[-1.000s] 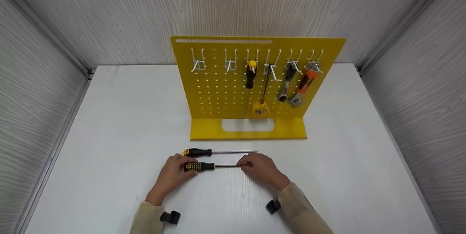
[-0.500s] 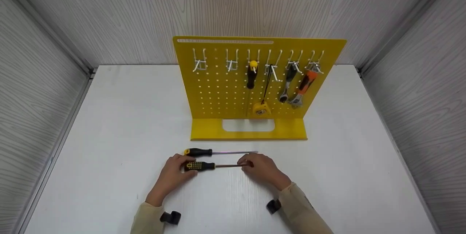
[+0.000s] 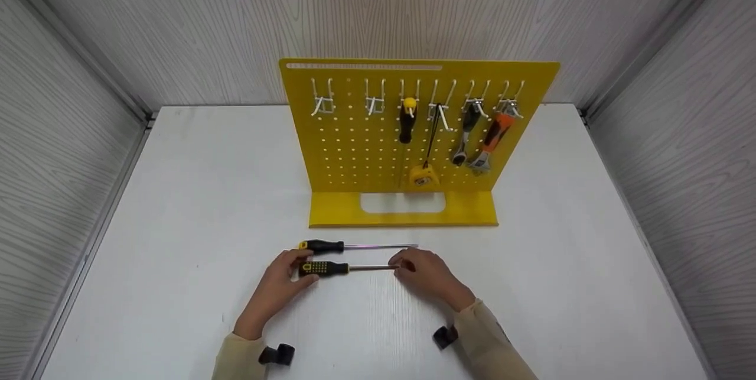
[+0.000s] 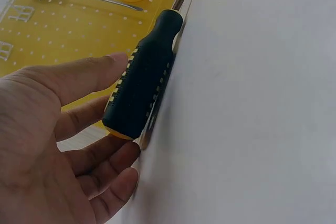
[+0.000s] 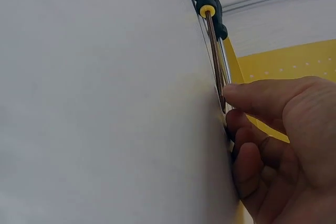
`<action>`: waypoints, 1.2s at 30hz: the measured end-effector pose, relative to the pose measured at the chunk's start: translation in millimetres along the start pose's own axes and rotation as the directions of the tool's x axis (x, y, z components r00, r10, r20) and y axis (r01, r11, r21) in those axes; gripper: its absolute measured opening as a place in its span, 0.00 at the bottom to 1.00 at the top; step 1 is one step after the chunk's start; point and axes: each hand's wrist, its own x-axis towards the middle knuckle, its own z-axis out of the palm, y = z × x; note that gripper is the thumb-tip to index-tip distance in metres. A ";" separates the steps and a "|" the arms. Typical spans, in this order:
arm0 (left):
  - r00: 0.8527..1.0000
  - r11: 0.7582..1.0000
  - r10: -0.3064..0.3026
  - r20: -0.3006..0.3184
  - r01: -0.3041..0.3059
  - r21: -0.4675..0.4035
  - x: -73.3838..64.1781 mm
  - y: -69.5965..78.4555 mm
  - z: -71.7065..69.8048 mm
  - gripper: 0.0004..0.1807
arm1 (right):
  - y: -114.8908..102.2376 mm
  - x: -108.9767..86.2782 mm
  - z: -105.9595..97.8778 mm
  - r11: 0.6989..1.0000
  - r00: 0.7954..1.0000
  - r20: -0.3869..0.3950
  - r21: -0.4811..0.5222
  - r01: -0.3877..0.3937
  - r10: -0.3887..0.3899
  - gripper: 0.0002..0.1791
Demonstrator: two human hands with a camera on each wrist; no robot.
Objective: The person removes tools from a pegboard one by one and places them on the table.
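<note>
A black screwdriver with yellow dots on its handle lies across the white table, shaft pointing right. My left hand is spread around the handle's butt end, thumb on the near side and index finger on the far side. In the left wrist view, the thumb tip is right at the dotted handle. My right hand is at the shaft's end, with the thumb and index finger apart around the tip. Behind it lies a second black screwdriver with a yellow end, roughly parallel.
Behind the screwdrivers stands a yellow pegboard with white hooks. From it hang a screwdriver, a tape measure, a black-handled wrench and an orange-handled adjustable wrench. Two hooks at left hold nothing.
My left fingers have spread and drawn back slightly from the handle. The right fingers have slid a little to the right, baring more of the shaft. The dotted screwdriver has barely moved.
</note>
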 end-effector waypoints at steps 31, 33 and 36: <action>0.957 0.916 0.205 -0.205 -0.261 -0.304 48.4 91.7 23.3 0.29 | -7.1 8.8 -38.5 0.826 0.951 -0.204 0.558 -0.081 0.231 0.27; 0.952 0.905 0.225 -0.209 -0.283 -0.316 52.3 100.3 24.8 0.29 | -11.9 11.2 -43.9 0.821 0.949 -0.214 0.567 -0.072 0.230 0.28; 0.941 0.897 0.257 -0.221 -0.318 -0.308 57.9 113.0 25.2 0.29 | -18.3 16.1 -52.9 0.818 0.947 -0.236 0.573 -0.046 0.219 0.29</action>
